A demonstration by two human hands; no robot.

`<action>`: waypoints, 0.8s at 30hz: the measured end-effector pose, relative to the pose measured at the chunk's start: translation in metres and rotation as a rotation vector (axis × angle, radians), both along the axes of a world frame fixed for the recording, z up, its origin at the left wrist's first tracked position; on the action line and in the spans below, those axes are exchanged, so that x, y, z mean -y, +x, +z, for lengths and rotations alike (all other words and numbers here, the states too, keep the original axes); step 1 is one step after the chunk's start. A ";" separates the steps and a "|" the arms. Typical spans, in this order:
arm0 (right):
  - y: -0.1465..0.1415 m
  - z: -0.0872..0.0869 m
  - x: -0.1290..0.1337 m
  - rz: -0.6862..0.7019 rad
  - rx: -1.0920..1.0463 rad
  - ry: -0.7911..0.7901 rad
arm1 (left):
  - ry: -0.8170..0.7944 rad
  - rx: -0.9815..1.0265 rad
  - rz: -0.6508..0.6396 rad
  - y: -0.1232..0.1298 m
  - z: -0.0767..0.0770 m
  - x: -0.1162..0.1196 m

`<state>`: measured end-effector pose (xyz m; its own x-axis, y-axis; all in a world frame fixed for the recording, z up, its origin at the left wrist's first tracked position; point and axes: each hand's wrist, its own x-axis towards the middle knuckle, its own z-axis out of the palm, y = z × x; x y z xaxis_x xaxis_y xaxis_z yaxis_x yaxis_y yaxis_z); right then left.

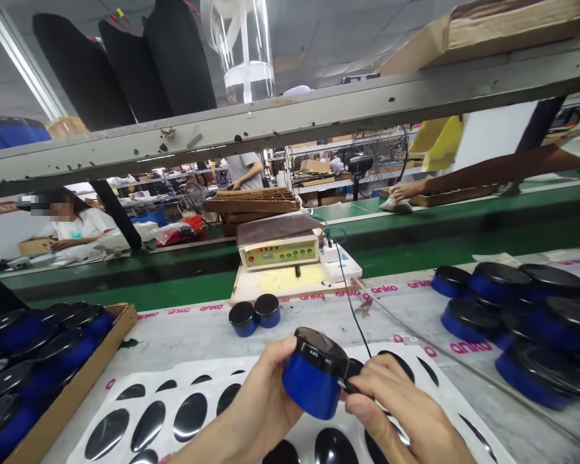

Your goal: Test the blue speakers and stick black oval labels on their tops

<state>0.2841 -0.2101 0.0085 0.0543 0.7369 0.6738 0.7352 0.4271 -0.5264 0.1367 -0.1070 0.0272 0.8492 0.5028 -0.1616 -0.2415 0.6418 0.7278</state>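
Observation:
My left hand point(265, 393) grips a round blue unit point(314, 380) with a glossy black top marked ON and OFF, holding it tilted above the table. In my right hand point(401, 403) a small black cable plug point(348, 385) is pinched against the unit's side; whether it sits inside a socket I cannot tell. A thin black cable point(355, 309) runs from near the white adapter point(336, 252) down towards my right hand. Beneath both hands lie white sheets point(169, 386) bearing shiny black oval stickers point(191, 415).
Two smaller blue units point(255, 314) stand behind my hands. More fill a cardboard box point(87, 377) at left and cluster point(536, 316) at right. A test box with buttons point(280, 251) sits on a board beyond. An overhead shelf point(290, 116) crosses the view; a co-worker point(80, 219) sits far left.

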 end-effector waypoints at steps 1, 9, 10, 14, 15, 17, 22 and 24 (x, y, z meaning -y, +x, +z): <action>0.000 0.000 0.000 0.004 -0.004 -0.009 | -0.002 0.001 0.001 0.000 -0.001 0.000; 0.005 -0.003 0.001 -0.025 -0.013 -0.038 | -0.064 -0.013 -0.006 -0.004 -0.004 -0.007; 0.005 -0.002 0.001 -0.021 -0.005 -0.031 | -0.060 -0.003 -0.025 -0.003 -0.002 -0.008; 0.001 0.000 -0.002 -0.008 0.034 -0.014 | -0.006 -0.054 -0.033 0.001 -0.001 -0.008; 0.000 0.001 -0.003 -0.009 0.041 -0.011 | 0.003 -0.085 -0.028 0.000 -0.002 -0.008; 0.000 0.002 -0.005 -0.002 0.052 -0.011 | 0.032 -0.119 -0.016 -0.003 -0.007 -0.007; 0.003 0.002 -0.002 -0.039 0.139 -0.061 | 0.293 -0.123 0.004 -0.008 -0.015 -0.005; 0.003 0.000 0.001 -0.094 0.212 -0.072 | 0.456 -0.162 0.036 -0.007 -0.012 -0.003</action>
<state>0.2874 -0.2113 0.0088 -0.0117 0.7818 0.6234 0.8673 0.3182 -0.3827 0.1292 -0.1041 0.0155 0.8119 0.5820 -0.0464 -0.1181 0.2417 0.9631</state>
